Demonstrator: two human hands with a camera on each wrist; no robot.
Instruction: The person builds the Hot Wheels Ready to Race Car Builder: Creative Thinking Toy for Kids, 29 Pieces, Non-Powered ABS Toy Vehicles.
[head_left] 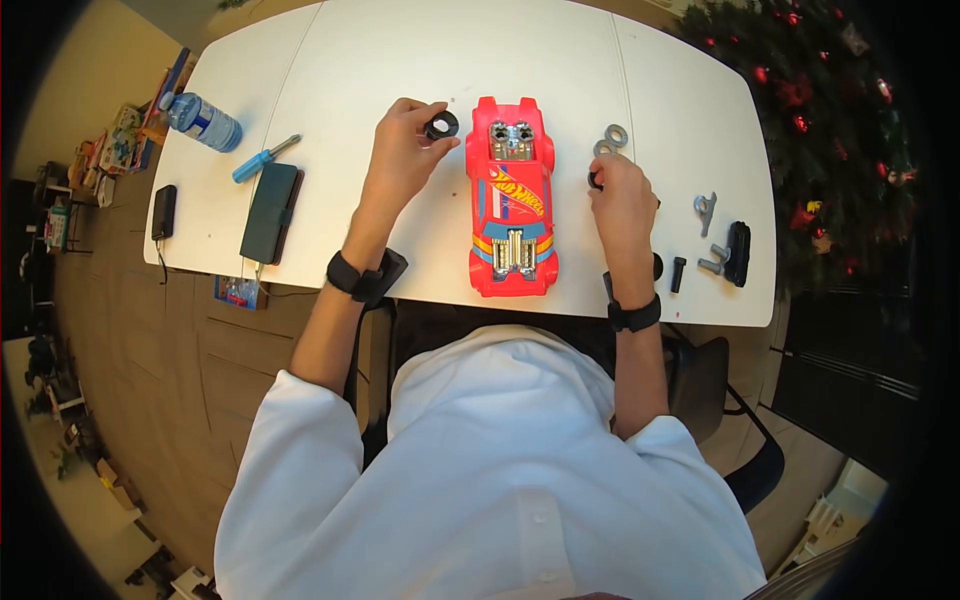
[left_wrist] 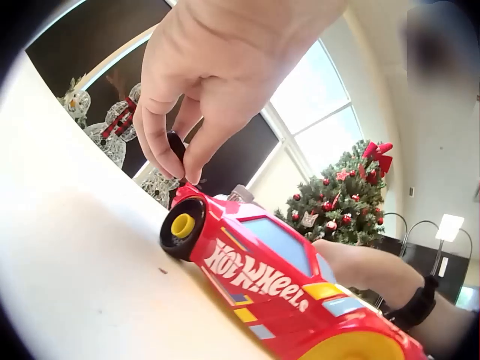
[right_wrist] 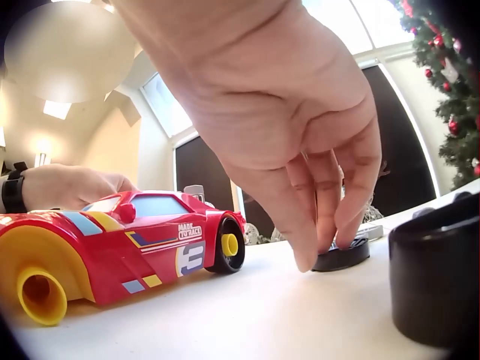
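Observation:
A red Hot Wheels toy car point(head_left: 512, 195) stands on the white table between my hands. My left hand point(head_left: 402, 150) is raised beside the car's far end, pinching a small black ring-shaped piece point(head_left: 452, 125) with a pale centre between thumb and fingers. On the car's other side, my right hand point(head_left: 622, 200) reaches down, thumb and fingertips gripping a flat black disc point(right_wrist: 341, 258) at table level. One black tyre point(left_wrist: 180, 232) with a yellow hub shows on the car; at the other end a bare yellow hub point(right_wrist: 42, 295) sticks out.
Grey washers point(head_left: 615, 134) lie beyond my right hand. Further right are a small wrench point(head_left: 706, 212), grey bolts point(head_left: 712, 262), a black bolt point(head_left: 678, 274) and a black oblong piece point(head_left: 738, 255). Leftward lie a screwdriver point(head_left: 264, 160), a phone point(head_left: 270, 212) and a water bottle point(head_left: 203, 122).

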